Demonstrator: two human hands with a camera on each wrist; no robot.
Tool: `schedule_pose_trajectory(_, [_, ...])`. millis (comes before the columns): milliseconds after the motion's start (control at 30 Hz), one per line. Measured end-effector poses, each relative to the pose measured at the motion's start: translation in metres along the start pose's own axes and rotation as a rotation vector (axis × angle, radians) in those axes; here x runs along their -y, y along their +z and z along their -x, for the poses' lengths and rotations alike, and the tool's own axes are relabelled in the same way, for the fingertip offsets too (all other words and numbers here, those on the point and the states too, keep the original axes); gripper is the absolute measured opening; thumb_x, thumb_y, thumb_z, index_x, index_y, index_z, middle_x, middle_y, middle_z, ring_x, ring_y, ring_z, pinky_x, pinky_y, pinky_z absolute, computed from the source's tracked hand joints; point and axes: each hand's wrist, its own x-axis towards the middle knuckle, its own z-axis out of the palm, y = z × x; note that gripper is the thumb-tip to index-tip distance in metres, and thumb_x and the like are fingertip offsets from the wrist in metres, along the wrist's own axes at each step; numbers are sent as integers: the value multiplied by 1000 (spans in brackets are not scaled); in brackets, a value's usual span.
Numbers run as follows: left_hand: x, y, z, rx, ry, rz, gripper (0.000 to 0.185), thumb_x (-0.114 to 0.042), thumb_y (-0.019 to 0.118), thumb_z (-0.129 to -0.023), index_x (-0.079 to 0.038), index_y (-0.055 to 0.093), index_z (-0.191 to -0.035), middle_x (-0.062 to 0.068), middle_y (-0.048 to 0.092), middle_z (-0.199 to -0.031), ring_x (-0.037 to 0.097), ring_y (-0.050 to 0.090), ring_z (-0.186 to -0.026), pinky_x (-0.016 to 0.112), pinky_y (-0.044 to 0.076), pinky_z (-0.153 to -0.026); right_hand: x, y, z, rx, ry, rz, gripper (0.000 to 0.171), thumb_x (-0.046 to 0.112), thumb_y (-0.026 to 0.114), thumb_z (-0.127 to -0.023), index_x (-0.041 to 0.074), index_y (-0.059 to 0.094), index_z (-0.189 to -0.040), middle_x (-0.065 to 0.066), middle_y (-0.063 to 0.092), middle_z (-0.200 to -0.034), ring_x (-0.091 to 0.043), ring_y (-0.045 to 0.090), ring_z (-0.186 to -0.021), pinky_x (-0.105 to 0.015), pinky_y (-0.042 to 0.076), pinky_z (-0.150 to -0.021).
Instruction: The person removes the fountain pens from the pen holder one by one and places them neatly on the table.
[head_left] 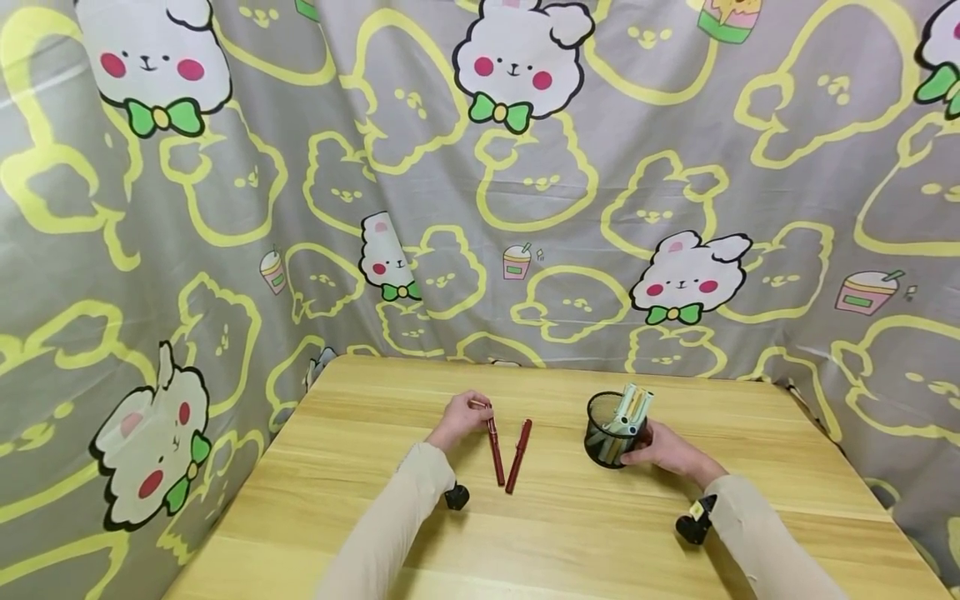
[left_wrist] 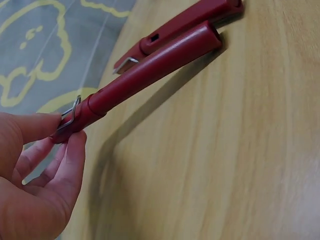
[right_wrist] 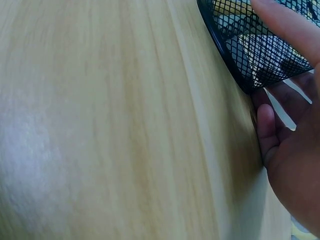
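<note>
My left hand (head_left: 465, 418) pinches a dark red pen (left_wrist: 155, 65) between thumb and fingertips, at the end with the metal clip. The held end is raised above the wood, while the far end is at or close to the table. Just to its right lies a second dark red pen (head_left: 518, 457), also with a clip. At the right, my right hand (head_left: 667, 450) grips the side of a black mesh pen cup (head_left: 595, 446), thumb across the front. Several pale pens (head_left: 634, 404) lean in the cup. In the right wrist view, part of the cup is cut off by the frame.
Both hands work over a light wooden table (head_left: 570, 542). A grey curtain (head_left: 450, 192) with yellow outlines and white rabbits hangs behind it and along its sides. Small black wrist devices (head_left: 456, 497) sit by the sleeves.
</note>
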Motion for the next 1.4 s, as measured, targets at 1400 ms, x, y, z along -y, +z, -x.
schedule_pose_trajectory(1400, [10, 22, -2, 14, -14, 9, 20, 7, 63, -86, 13, 61, -105, 14, 63, -90, 19, 65, -74, 29, 56, -68, 2, 2, 1, -5, -4, 13, 63, 3, 76, -78, -17, 41, -126, -27, 55, -120, -14, 56, -103, -21, 45, -87])
